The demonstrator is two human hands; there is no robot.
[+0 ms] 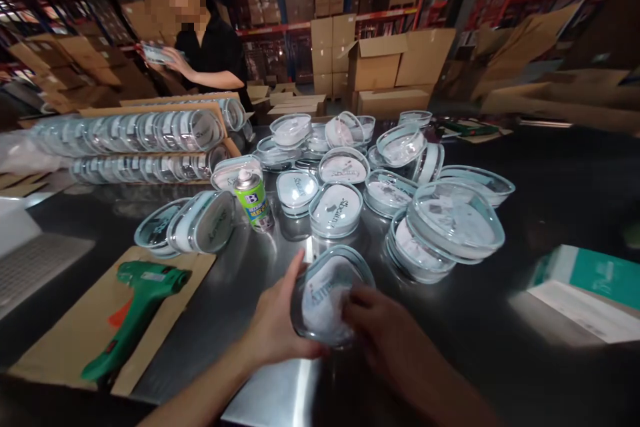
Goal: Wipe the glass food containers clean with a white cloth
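Warehouse shelving is seen behind a steel table (500,347) crowded with clear containers (453,223). One container (327,293) is held just above the near edge, gripped by the left hand (277,330) with fingers curled around its side, while the right hand (387,333) is pressed on its lid. A green glue gun (135,313) is laid on cardboard (65,340); a spray can (254,200) is stood nearby.

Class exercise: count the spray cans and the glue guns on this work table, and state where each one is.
2: one spray can upright among the clear containers; one green glue gun lying on cardboard, left of the left hand. More may be hidden.
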